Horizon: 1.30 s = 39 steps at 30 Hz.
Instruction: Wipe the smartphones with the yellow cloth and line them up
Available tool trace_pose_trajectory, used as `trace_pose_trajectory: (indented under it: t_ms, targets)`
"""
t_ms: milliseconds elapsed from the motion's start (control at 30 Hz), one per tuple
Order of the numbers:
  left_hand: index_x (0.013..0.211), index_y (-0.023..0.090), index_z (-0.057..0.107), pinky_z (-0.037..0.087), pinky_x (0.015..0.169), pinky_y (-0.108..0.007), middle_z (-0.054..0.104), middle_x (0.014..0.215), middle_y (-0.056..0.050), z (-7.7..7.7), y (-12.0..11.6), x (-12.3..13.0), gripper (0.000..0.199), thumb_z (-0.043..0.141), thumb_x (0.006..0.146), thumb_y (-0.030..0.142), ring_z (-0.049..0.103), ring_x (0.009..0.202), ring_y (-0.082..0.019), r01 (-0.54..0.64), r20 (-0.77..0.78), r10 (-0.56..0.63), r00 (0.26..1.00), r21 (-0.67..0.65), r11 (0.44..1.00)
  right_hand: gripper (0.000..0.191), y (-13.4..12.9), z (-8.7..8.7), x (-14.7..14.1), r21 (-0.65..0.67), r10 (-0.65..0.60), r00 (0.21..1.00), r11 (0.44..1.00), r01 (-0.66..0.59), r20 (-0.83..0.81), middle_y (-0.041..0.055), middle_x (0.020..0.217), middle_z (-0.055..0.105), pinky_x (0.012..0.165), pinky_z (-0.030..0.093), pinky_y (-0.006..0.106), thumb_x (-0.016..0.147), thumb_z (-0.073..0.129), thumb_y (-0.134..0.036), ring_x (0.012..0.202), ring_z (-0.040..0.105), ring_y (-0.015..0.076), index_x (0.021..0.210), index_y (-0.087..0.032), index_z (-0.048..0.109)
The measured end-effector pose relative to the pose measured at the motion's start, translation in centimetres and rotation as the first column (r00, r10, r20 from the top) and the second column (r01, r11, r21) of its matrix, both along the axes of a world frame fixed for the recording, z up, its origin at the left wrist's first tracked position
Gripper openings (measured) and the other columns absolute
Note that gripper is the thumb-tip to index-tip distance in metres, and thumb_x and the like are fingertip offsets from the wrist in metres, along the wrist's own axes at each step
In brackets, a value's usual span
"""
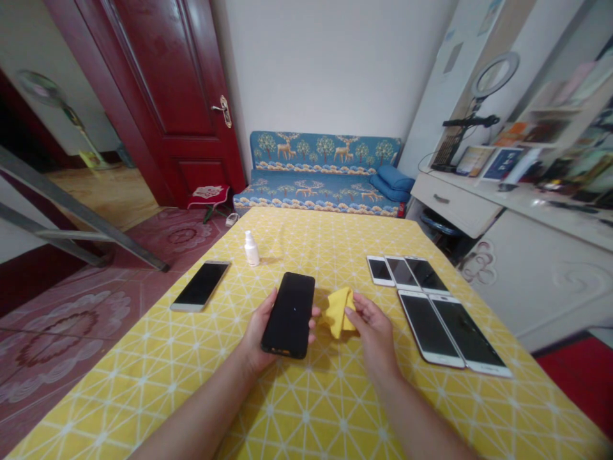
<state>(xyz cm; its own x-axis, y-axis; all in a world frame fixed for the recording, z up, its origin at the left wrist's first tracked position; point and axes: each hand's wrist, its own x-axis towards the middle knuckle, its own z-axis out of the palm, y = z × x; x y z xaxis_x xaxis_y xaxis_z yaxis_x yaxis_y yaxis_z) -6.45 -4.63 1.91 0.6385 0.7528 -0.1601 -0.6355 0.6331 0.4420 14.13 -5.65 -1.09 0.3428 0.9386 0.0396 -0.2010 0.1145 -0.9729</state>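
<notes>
The left hand (268, 333) cradles a black phone (289, 315) upright off the table, screen up, with the thumb along one long edge and the fingertips curling round the other: a firm hold, clamped on the phone. The phone sits just ahead of the person, at about 12 o'clock. The right hand (376, 335) is at 1 o'clock, its fingertips (353, 308) drawn together against a crumpled yellow cloth (339, 313), which sits just beside the phone. Whether those fingers actually pinch the cloth, I cannot tell.

Both hands are over a table in a yellow patterned tablecloth (119, 409). Five white-framed phones (428, 329) lie at 2 o'clock, in a row of three with two nearer ones, all screens up. Another phone (200, 286) lies alone at 10 o'clock, well apart from the hands, and a small white spray bottle (251, 249) stands upright at 11 o'clock, near the table's far edge.

Beyond the table is a blue sofa (318, 172) with deer on it, and a red door (153, 96) stands open at 11 o'clock. A ring light (495, 75) rises from a white desk (454, 204) at 2 o'clock.
</notes>
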Motion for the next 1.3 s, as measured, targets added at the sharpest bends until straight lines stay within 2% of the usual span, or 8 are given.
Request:
trace_pose_trajectory:
  t_ms: [267, 633, 867, 1000, 1067, 1167, 1233, 1300]
  targets:
    - [0.14, 0.009, 0.038, 0.052, 0.076, -0.043, 0.057, 0.125, -0.025, 0.0, -0.4, 0.6, 0.068, 0.035, 0.091, 0.056, 0.067, 0.086, -0.027, 0.029, 0.013, -0.029, 0.999, 0.041, 0.999, 0.016, -1.0, 2.6, 1.5, 0.424, -0.13, 0.931, 0.905, -0.029, 0.341, 0.0032, 0.094, 0.059, 0.083, 0.042, 0.032, 0.08, 0.063, -0.018, 0.095, 0.056, 0.0187, 0.064, -0.02, 0.063]
    - [0.139, 0.009, 0.04, 0.054, 0.076, -0.044, 0.054, 0.132, -0.024, 0.0, -0.5, 0.7, 0.067, 0.038, 0.09, 0.056, 0.068, 0.089, -0.029, 0.038, 0.017, -0.039, 0.999, 0.04, 0.998, 0.015, -1.4, 2.8, 0.8, 0.37, -0.098, 0.859, 0.922, -0.112, 0.503, 0.0046, 0.1, 0.065, 0.089, 0.045, 0.034, 0.085, 0.052, -0.015, 0.098, 0.061, 0.0191, 0.085, -0.022, 0.066]
    - [0.138, 0.008, 0.041, 0.052, 0.076, -0.043, 0.057, 0.127, -0.025, -0.1, -0.4, 0.7, 0.067, 0.038, 0.091, 0.055, 0.067, 0.088, -0.028, -0.001, 0.013, 0.0, 1.0, 0.05, 0.999, 0.018, 0.3, 2.8, 4.3, 0.316, -0.28, 0.56, 0.948, 0.034, 0.78, 0.0062, 0.093, 0.071, 0.082, 0.047, 0.032, 0.082, 0.053, -0.026, 0.089, 0.065, 0.0211, 0.088, -0.02, 0.068]
    - [0.138, 0.008, 0.041, 0.052, 0.076, -0.042, 0.059, 0.125, -0.024, -0.3, -0.2, 0.6, 0.067, 0.039, 0.09, 0.055, 0.067, 0.087, -0.028, -0.017, -0.008, 0.017, 1.0, 0.029, 0.999, 0.008, 1.0, 3.2, 6.7, 0.001, 0.008, 0.363, 1.0, -0.024, 0.932, 0.0036, 0.074, 0.07, 0.063, 0.045, 0.028, 0.071, 0.06, -0.025, 0.069, 0.064, 0.0197, 0.071, -0.02, 0.067]
    - [0.138, 0.007, 0.041, 0.052, 0.075, -0.042, 0.059, 0.124, -0.024, -0.4, -0.1, 0.6, 0.067, 0.04, 0.09, 0.055, 0.067, 0.086, -0.027, -0.03, -0.023, 0.03, 0.999, 0.024, 0.999, 0.007, 0.5, 3.8, 7.0, -0.275, 0.323, 0.382, 0.945, -0.178, 0.866, 0.0005, 0.062, 0.065, 0.05, 0.039, 0.023, 0.068, 0.06, -0.022, 0.056, 0.059, 0.0152, 0.064, -0.019, 0.064]
    - [0.137, 0.007, 0.042, 0.052, 0.075, -0.043, 0.06, 0.123, -0.024, -0.5, 0.0, 0.6, 0.067, 0.04, 0.09, 0.055, 0.067, 0.085, -0.027, -0.044, -0.039, 0.045, 0.998, 0.025, 0.999, 0.013, -0.8, 5.0, 6.8, -0.499, 0.71, 0.483, 0.704, -0.505, 0.513, -0.0016, 0.054, 0.06, 0.043, 0.036, 0.019, 0.069, 0.064, -0.027, 0.046, 0.053, 0.0105, 0.061, -0.016, 0.064]
    - [0.136, 0.007, 0.043, 0.052, 0.075, -0.042, 0.06, 0.122, -0.024, -0.4, -0.1, 0.6, 0.066, 0.041, 0.09, 0.055, 0.067, 0.084, -0.027, -0.047, -0.034, 0.047, 0.998, 0.021, 0.999, 0.022, -1.7, 5.5, 6.5, -0.468, 0.762, 0.608, 0.631, -0.619, 0.221, -0.0005, 0.056, 0.062, 0.046, 0.042, 0.02, 0.068, 0.07, -0.036, 0.047, 0.055, 0.0105, 0.066, -0.014, 0.066]
    - [0.134, 0.007, 0.044, 0.052, 0.074, -0.042, 0.061, 0.12, -0.023, -0.3, -0.1, 0.6, 0.065, 0.042, 0.089, 0.055, 0.066, 0.084, -0.027, -0.046, -0.019, 0.046, 0.999, 0.012, 0.999, 0.031, -2.3, 5.2, 6.3, -0.39, 0.645, 0.764, 0.698, -0.6, -0.021, 0.0021, 0.062, 0.066, 0.05, 0.048, 0.023, 0.068, 0.072, -0.045, 0.051, 0.06, 0.0135, 0.076, -0.015, 0.068]
